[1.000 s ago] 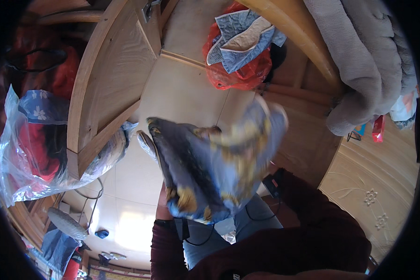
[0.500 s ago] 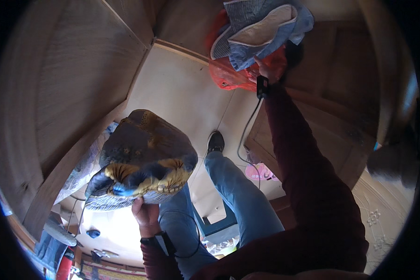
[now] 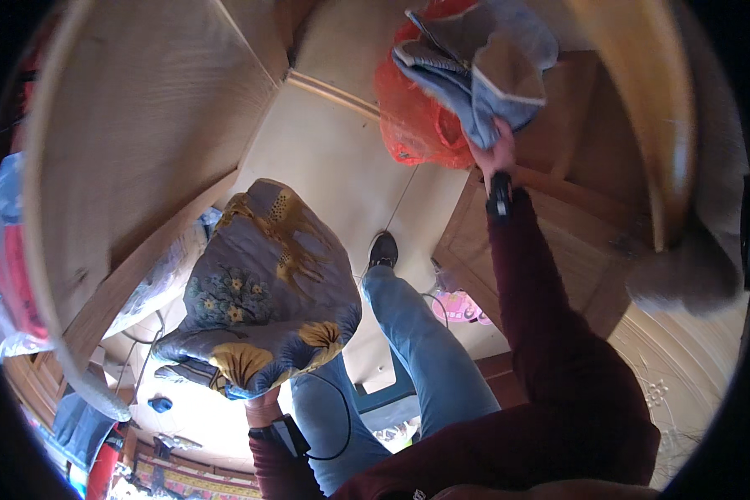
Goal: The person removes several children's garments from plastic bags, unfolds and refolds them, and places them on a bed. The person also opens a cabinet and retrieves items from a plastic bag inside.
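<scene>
- Mostly hiding the left hand (image 3: 264, 406) beneath a patterned grey cloth (image 3: 267, 271), near the left thigh (image 3: 323, 417); not showing whether spread or pinching.
- Pinching a pale-lined blue cloth (image 3: 492, 71) by its near edge with the right hand (image 3: 497, 154), covering part of a red bag (image 3: 412, 117).
- Cutting off a wooden panel (image 3: 158, 142) at top.
- Blurring plush fabric (image 3: 687, 279) at right.

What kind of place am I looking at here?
Probably a room in a home, perhaps a bedroom, though that's uncertain. The signs are the large wooden panel at left, the flower-patterned quilted fabric in the left hand, and the red plastic bag.
</scene>
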A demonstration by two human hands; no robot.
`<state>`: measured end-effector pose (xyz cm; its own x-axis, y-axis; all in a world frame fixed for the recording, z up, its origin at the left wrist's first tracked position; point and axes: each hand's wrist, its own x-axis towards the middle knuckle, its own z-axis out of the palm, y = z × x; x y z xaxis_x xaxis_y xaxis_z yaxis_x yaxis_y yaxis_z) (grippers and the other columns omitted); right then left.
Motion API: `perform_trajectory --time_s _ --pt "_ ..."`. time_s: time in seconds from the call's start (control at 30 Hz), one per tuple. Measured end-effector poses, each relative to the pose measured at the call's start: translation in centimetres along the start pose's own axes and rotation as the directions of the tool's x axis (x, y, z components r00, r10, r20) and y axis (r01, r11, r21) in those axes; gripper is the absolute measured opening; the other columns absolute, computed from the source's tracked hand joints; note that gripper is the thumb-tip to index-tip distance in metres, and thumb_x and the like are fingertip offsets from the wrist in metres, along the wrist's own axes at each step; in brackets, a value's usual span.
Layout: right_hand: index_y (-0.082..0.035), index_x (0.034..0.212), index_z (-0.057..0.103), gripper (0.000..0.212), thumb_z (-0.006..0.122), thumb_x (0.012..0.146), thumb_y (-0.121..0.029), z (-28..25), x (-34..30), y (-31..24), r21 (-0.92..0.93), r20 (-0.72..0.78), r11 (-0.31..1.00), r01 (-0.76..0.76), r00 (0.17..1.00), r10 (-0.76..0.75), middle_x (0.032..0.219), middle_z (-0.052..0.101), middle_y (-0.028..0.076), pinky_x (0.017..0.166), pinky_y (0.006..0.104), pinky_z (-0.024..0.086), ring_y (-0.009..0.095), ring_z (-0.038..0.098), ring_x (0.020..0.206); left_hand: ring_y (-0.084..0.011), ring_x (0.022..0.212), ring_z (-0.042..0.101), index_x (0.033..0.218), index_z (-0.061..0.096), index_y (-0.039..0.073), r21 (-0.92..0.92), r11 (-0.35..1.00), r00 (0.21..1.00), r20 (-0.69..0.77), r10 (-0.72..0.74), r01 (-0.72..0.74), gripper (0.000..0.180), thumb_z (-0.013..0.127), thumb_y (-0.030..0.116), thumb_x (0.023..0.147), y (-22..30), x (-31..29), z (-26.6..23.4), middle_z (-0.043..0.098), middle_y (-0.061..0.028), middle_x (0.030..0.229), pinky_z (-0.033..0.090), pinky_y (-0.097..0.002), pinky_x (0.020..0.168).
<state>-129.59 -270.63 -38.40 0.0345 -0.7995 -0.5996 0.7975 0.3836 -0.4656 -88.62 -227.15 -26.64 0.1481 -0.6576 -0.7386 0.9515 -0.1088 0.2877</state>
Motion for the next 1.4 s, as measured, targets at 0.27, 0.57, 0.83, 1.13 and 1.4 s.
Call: perform_trajectory --time_s 0.27,0.57,0.83,1.13,1.4 --pt "-0.004 0.113 0.051 0.034 0.046 0.081 -0.015 6.3 -24.5 -1.0 -0.294 -0.097 0.942 -0.163 0.985 0.140 0.105 0.059 0.008 0.085 0.0359 0.045 0.023 0.057 0.097 -0.0230 0.109 0.048 0.122 0.042 0.006 0.098 0.988 0.975 0.203 0.094 -0.116 0.063 0.068 0.030 0.070 5.3 -4.1 5.3 0.049 -0.0085 0.117 0.039 -0.0397 0.093" --pt "0.000 0.117 0.047 0.066 0.054 0.052 -0.002 22.4 -35.4 -8.0 -0.830 0.044 0.538 -0.147 0.944 0.326 0.106 0.058 0.007 0.085 0.0293 0.043 0.018 0.055 0.099 -0.0203 0.089 0.055 0.106 0.049 0.002 0.234 0.952 0.978 0.117 0.175 -0.198 0.050 0.071 0.021 0.066 13.0 -12.9 10.7 0.055 -0.0059 0.094 0.043 -0.0352 0.084" --pt "0.000 0.114 0.051 0.066 0.063 0.049 0.000 35.3 -43.4 -6.1 -0.938 0.257 0.348 0.009 0.690 0.676 0.104 0.060 0.004 0.088 0.0290 0.039 0.015 0.054 0.098 -0.0297 0.106 0.051 0.120 0.041 -0.003 0.068 0.920 0.901 0.244 0.359 -0.385 0.060 0.066 0.008 0.067 12.6 -20.8 11.5 0.052 -0.0159 0.115 0.040 -0.0406 0.093" --pt "0.003 0.084 0.064 0.027 0.058 0.057 0.002 45.2 -49.1 6.2 -0.863 0.369 0.294 0.411 0.116 0.922 0.079 0.063 0.003 0.069 0.0267 0.042 0.014 0.057 0.075 -0.0230 0.105 0.051 0.116 0.048 0.001 0.272 0.704 0.747 0.363 0.557 -0.656 0.053 0.067 -0.003 0.067 14.3 -32.1 10.6 0.054 -0.0087 0.113 0.039 -0.0366 0.092" --pt "0.001 0.092 0.063 0.028 0.060 0.065 -0.006 44.5 -57.9 18.4 -0.802 0.080 0.210 0.560 -0.249 0.965 0.086 0.063 0.001 0.072 0.0250 0.042 0.013 0.056 0.078 -0.0118 0.094 0.053 0.114 0.049 0.001 0.380 0.588 0.648 0.043 0.760 -0.714 0.035 0.058 0.004 0.080 12.7 -35.6 9.6 0.058 -0.0044 0.103 0.045 -0.0276 0.080"
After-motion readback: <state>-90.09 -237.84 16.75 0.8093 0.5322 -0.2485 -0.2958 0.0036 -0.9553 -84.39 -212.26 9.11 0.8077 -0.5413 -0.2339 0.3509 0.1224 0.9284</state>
